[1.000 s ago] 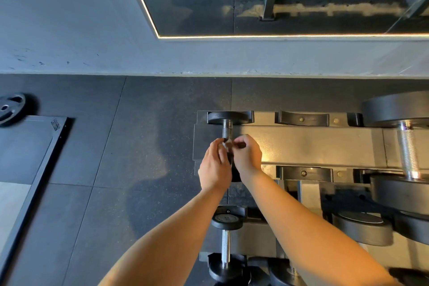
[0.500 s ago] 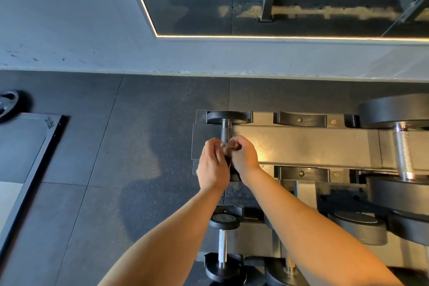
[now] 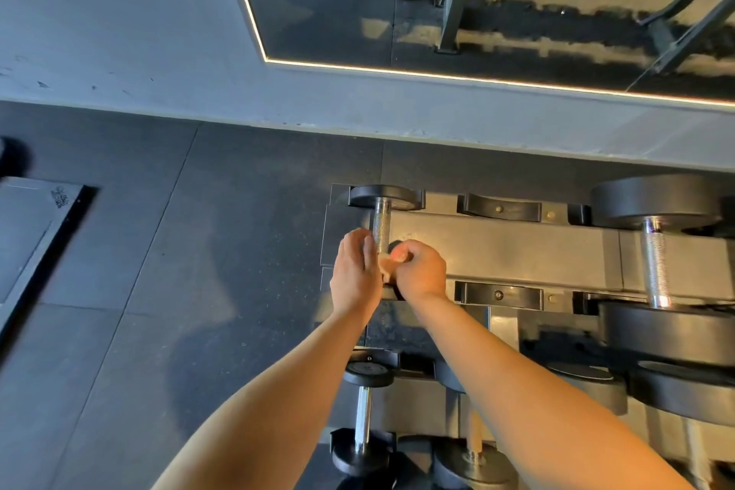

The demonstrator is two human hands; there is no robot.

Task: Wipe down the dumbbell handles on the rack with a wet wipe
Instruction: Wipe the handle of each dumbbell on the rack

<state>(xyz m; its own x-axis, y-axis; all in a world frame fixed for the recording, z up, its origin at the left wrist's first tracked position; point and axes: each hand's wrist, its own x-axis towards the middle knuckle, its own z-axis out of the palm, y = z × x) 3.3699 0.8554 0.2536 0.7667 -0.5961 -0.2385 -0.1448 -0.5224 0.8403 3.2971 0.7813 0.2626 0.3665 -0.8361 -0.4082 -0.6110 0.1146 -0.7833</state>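
Progress: early (I judge) | right hand (image 3: 421, 270) curled round wipe (image 3: 386, 263) at first handle (image 3: 381, 227) | left hand (image 3: 355, 276) nearly flat, holds nothing | other handles (image 3: 656, 263) on rack (image 3: 517, 247) not yet wiped

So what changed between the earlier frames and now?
The left hand let go of the small dumbbell's handle and opened beside it. The right hand still grips the wet wipe at the handle's near end. The rack stayed put.
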